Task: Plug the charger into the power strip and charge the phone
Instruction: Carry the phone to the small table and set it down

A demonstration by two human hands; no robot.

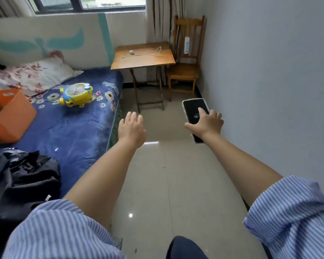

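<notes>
Far left: orange box [9, 116] on the bed [79, 131], blue floral sheet. Dark clothing heap [24, 176] at the bed's near end. Floral pillow [34, 73] by the headboard. Yellow toy-style fan [76, 94] lies on the sheet, tilted, thin cord trailing off toward the pillow.

Left hand [132, 128] held out over the floor just beside the bed edge, palm down, holding nothing, fingers [134, 116] loosely together and extended. Striped blue sleeve rolled above the elbow.

Centre back: small wooden folding desk [157, 58] against the wall under the window. On it the white charger [131, 52], with its white cable [153, 51] looping across the top toward the right; loose plug end lies near the desk's left front. Charger not in any socket.

Right of the desk, a wooden chair [183, 71] in the corner. White power strip [186, 45] hangs upright against the chair back, lead running up over the top rail.

Right hand [207, 124] holds the phone [194, 111] over the floor, near the right wall and well apart from the desk. Fingers wrap the phone's lower half, index fingertip on the screen. Screen dark with clock digits partly hidden by the hand. Clear case.
</notes>
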